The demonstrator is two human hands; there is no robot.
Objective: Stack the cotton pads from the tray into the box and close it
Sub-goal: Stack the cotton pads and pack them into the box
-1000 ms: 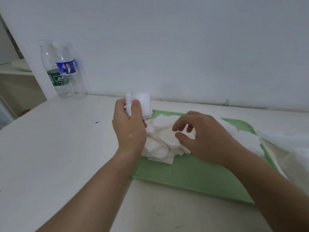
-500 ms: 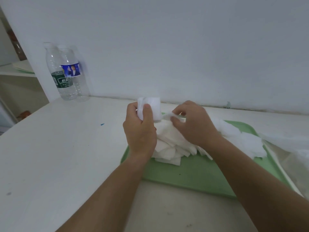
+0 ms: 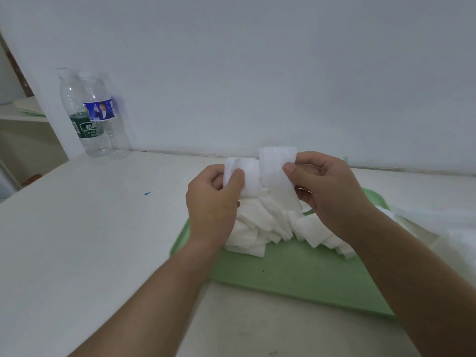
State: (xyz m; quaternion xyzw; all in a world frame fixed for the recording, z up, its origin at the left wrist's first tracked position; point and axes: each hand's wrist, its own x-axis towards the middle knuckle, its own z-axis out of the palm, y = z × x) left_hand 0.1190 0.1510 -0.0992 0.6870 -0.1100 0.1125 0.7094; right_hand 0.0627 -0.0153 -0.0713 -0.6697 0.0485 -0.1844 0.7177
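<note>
White tabletop, butted against a pale wall. A green tray lay on its right half, reaching back toward the far edge. Two clear water bottles stood at the far left corner. A loose heap of cotton pads sat on the tray's far half, overlapping at all angles. Something white and filmy lay past the tray's right edge; I could not tell whether it was the box.

Handling, as judged: the pads looked very light, soft and limp, and likely to cling together or bend. A light pinch at an edge should serve, with the stack squared up by its sides.

Both forearms reached in from the near edge, and the hands were raised above the heap. The left hand gripped a small stack upright, thumb across its front face and fingers curled behind. The right hand pinched a single pad by its right edge, thumb in front. That pad hung just beside the stack, and their edges seemed to touch.
</note>
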